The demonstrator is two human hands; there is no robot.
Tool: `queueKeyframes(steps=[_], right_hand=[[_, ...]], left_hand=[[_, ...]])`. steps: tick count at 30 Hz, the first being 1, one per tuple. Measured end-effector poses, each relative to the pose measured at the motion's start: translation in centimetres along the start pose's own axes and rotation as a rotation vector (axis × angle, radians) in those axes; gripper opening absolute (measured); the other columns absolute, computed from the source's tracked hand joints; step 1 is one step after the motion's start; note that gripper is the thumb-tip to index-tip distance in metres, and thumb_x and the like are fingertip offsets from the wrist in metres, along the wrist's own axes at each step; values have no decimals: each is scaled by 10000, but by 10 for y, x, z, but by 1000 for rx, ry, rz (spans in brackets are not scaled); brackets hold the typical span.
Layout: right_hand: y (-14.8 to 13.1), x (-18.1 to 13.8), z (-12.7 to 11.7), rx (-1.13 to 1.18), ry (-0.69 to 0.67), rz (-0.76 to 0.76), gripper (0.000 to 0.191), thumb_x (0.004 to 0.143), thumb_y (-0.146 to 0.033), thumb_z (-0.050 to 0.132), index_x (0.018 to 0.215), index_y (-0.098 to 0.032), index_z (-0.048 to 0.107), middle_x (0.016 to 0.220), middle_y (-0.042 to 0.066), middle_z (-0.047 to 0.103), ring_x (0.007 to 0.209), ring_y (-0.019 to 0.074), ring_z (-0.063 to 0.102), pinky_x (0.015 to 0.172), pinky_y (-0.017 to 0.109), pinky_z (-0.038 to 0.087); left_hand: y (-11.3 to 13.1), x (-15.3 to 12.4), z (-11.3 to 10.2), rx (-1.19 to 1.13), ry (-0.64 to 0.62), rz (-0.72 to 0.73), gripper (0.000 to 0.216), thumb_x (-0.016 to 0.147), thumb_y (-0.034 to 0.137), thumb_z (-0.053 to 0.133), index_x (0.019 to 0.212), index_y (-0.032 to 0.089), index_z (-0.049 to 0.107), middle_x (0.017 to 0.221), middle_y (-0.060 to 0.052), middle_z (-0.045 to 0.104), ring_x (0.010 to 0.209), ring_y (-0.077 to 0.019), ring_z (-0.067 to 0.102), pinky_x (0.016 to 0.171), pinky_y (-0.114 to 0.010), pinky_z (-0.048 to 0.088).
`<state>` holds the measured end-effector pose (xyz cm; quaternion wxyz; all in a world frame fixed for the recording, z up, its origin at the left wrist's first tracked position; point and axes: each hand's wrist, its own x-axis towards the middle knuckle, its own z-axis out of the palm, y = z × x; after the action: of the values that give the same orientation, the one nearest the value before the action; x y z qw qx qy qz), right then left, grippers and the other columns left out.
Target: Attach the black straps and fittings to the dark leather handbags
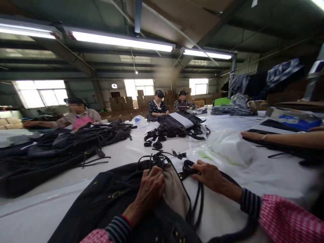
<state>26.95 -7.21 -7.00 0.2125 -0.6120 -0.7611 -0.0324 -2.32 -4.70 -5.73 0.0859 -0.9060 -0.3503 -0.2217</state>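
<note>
A black bag with a beige lining lies on the white table right in front of me. My left hand presses down on the bag at its open mouth, fingers curled on the fabric beside the lining. My right hand grips a rolled black strap at the bag's right side. More black straps trail from there toward me.
A long heap of black bags lies at the left. Another pile with loose strap rolls sits mid-table. A white plastic bag lies right of centre. A co-worker's arm reaches in from the right; three people sit at the far side.
</note>
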Motion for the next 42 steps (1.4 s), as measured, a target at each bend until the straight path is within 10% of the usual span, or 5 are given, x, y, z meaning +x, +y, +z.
queueKeyframes(steps=[16,22,30,37,42], right_hand=[[-21,-34,-16,130,97,-115,278,1012,-410,608,1211,-228,676,1051,51,725,1032,209,654,890,297,486],[31,-31,-37,56,92,-39,154,1015,-225,557,978,-214,706,1045,34,707,992,162,659,885,251,491],[120,-15,-53,-142,10,135,504,854,-145,624,1356,-151,580,1255,156,683,1139,290,639,1008,393,477],[132,15,-77,-135,-42,102,425,890,-162,622,1313,-204,600,1299,91,671,1223,237,594,1056,339,424],[122,-27,-112,-109,-94,24,248,928,-210,613,1171,-205,660,1210,61,685,1129,205,625,960,287,454]], left_hand=[[7,10,-5,107,-24,-122,121,900,181,550,804,220,614,1000,-44,736,1219,-271,571,933,-457,350],[4,8,0,121,-11,-131,125,899,206,544,800,224,617,1042,-47,730,1213,-268,575,933,-454,359],[5,8,-2,147,-31,-130,156,906,235,505,799,226,618,1057,-58,735,1226,-263,560,958,-446,359],[2,9,-3,126,-59,-138,199,906,282,469,804,246,636,1100,-58,737,1240,-276,547,960,-463,360],[0,9,1,111,-47,-139,222,902,295,452,812,245,649,1124,-77,730,1251,-295,539,959,-481,365]])
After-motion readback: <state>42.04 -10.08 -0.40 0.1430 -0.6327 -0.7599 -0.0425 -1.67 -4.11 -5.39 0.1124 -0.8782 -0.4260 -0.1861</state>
